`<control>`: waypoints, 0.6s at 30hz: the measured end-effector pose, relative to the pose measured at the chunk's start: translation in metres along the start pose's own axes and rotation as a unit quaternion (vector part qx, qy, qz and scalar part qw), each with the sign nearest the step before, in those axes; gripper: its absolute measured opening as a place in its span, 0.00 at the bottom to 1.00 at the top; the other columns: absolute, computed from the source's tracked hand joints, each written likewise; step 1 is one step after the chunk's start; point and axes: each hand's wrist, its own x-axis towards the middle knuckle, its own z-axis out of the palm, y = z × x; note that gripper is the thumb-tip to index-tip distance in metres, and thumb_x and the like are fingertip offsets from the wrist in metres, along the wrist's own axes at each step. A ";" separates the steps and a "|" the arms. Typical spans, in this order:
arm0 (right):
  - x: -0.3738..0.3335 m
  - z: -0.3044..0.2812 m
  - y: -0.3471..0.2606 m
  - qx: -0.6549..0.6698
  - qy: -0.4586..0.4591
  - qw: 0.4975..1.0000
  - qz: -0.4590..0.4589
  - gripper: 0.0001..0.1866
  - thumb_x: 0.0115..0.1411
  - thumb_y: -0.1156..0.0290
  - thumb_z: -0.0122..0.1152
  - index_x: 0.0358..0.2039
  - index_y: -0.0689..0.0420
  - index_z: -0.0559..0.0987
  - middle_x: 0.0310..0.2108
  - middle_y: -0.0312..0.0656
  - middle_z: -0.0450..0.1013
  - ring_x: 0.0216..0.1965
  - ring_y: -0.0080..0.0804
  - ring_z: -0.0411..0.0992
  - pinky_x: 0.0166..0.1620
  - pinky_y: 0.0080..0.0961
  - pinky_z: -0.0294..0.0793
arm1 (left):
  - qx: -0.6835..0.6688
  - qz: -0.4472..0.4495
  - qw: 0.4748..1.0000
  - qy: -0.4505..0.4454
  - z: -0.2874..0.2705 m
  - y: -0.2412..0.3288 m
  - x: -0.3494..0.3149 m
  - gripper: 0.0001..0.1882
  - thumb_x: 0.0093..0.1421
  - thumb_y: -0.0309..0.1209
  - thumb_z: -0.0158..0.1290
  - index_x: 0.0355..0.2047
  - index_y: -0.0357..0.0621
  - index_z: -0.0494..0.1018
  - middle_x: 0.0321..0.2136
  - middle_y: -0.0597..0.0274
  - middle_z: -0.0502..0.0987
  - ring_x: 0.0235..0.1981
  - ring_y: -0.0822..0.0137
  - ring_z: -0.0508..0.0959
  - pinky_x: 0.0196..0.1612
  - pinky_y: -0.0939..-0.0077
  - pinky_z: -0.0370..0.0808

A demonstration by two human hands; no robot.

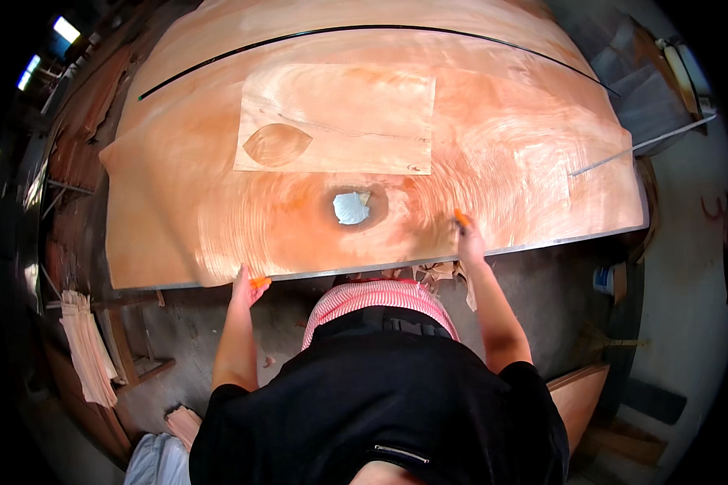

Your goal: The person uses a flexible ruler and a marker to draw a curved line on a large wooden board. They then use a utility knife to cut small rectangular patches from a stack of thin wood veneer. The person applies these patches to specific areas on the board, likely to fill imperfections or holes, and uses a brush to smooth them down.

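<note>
A broad sheet of reddish wood veneer [526, 145] covers the bench in front of me. My right hand [471, 241] is closed round a small orange-and-black handled tool [462, 220], held over the sheet near its front edge; its tip is too blurred to make out. At the front edge on the left, my left hand [247, 288] has its fingers curled, with a small orange thing [260, 282] at them whose kind I cannot tell. Between the hands lies a crumpled white lump [351, 208] with a dark ring around it. A paler rectangular veneer piece [356, 113] lies beyond it.
A long thin black strip [364, 27] runs across the far part of the sheet. A thin pale stick [647, 145] reaches over its right edge. Veneer strips [86, 347] hang at the left. A white bucket [603, 280] stands on the floor at the right.
</note>
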 end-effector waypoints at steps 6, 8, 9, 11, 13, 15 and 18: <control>-0.010 0.029 -0.030 -0.441 -0.002 0.893 -0.089 0.19 0.46 0.76 0.43 0.42 0.61 0.69 0.55 0.40 0.50 0.55 0.39 0.50 0.55 0.30 0.53 | 0.288 -0.101 0.945 -0.119 -0.008 0.030 -0.042 0.35 0.52 0.60 0.33 0.36 0.35 0.65 0.26 0.48 0.74 0.17 0.68 0.75 0.16 0.88 0.69; -0.011 0.027 -0.041 -0.444 -0.027 0.893 -0.065 0.20 0.45 0.78 0.42 0.42 0.62 0.69 0.57 0.39 0.48 0.56 0.39 0.49 0.55 0.29 0.53 | 0.352 -0.029 0.919 -0.175 0.009 0.044 -0.069 0.29 0.54 0.54 0.36 0.34 0.36 0.66 0.24 0.49 0.75 0.16 0.69 0.74 0.17 0.88 0.68; -0.011 0.028 -0.040 -0.439 -0.019 0.897 -0.053 0.22 0.44 0.80 0.43 0.43 0.60 0.68 0.57 0.38 0.47 0.56 0.39 0.48 0.55 0.29 0.53 | 0.383 0.006 0.901 -0.204 0.017 0.052 -0.073 0.27 0.55 0.52 0.38 0.33 0.36 0.67 0.24 0.50 0.75 0.16 0.70 0.74 0.17 0.87 0.68; -0.012 0.033 -0.038 -0.425 -0.005 0.905 -0.038 0.28 0.40 0.85 0.45 0.47 0.58 0.65 0.58 0.36 0.45 0.57 0.37 0.47 0.55 0.27 0.54 | 0.330 0.214 0.907 -0.149 0.028 0.061 -0.068 0.17 0.57 0.41 0.42 0.31 0.37 0.68 0.18 0.59 0.75 0.15 0.71 0.72 0.17 0.83 0.67; -0.009 0.038 -0.039 -0.423 0.015 0.904 -0.054 0.30 0.41 0.84 0.46 0.50 0.55 0.62 0.56 0.38 0.48 0.56 0.38 0.49 0.56 0.26 0.53 | 0.506 0.525 0.683 0.046 0.043 0.079 -0.060 0.18 0.53 0.39 0.46 0.40 0.40 0.65 0.34 0.55 0.71 0.34 0.61 0.71 0.36 0.69 0.68; -0.009 0.045 -0.037 -0.405 0.041 0.910 -0.080 0.30 0.41 0.84 0.47 0.50 0.55 0.62 0.56 0.39 0.50 0.56 0.39 0.49 0.56 0.26 0.52 | 0.560 0.642 0.510 0.120 0.057 0.090 -0.059 0.25 0.50 0.40 0.48 0.47 0.43 0.60 0.47 0.53 0.61 0.48 0.58 0.62 0.49 0.59 0.59; -0.010 0.051 -0.030 -0.371 0.044 0.926 -0.054 0.30 0.42 0.84 0.44 0.50 0.58 0.61 0.56 0.43 0.50 0.57 0.42 0.47 0.57 0.29 0.49 | 0.638 0.616 0.449 0.109 0.035 0.104 -0.035 0.32 0.48 0.42 0.49 0.51 0.44 0.55 0.54 0.55 0.51 0.55 0.57 0.52 0.54 0.55 0.49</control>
